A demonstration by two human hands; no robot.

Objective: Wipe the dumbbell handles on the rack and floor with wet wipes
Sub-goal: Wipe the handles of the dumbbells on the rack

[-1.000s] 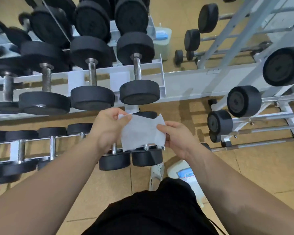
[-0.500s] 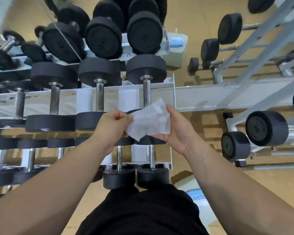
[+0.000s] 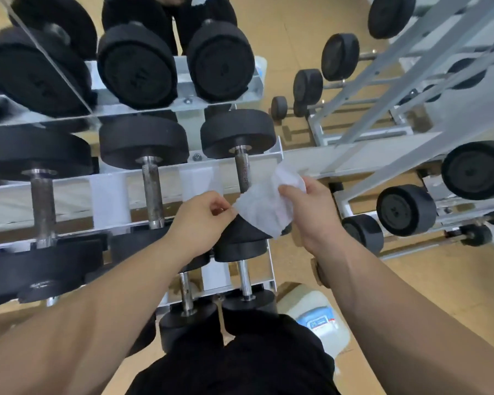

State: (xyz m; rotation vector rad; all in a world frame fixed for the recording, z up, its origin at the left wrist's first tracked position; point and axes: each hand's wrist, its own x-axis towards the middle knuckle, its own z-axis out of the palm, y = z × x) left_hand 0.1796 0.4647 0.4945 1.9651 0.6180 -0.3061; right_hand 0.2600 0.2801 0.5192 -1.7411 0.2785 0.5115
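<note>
**While two hands hold a wet wipe at the rack's right end**

Seen from the head camera, looking steeply down, the room has a tan floor (image 3: 411, 295) with faint seams showing in it. A white metal rack (image 3: 109, 192) crosses the left and middle of the view in tiers, loaded with black round-headed dumbbells. On its middle tier, three steel handles run away from the viewer. The rightmost dumbbell handle (image 3: 243, 172) looks dull and speckled.

The wet wipe (image 3: 265, 206) hangs in the air just in front of that handle's near end, covering part of the dumbbell's near head. Whether it touches the steel cannot be told. The left hand (image 3: 200, 212) pinches the wipe's left edge between thumb and forefinger, the other fingers curled in. The right hand (image 3: 308, 212) grips the wipe's upper right part, fingers closed round a bunched fold.

Below the hands, two smaller dumbbells (image 3: 244, 280) sit on the lower tier at its right end. Just beside that end, a pale plastic jug (image 3: 317, 317) with a blue label stands on the floor. To the right, well apart, a second white rack (image 3: 382, 155) slants across the view with more black dumbbells on it. Black clothing (image 3: 254, 360) fills the bottom centre.
</note>
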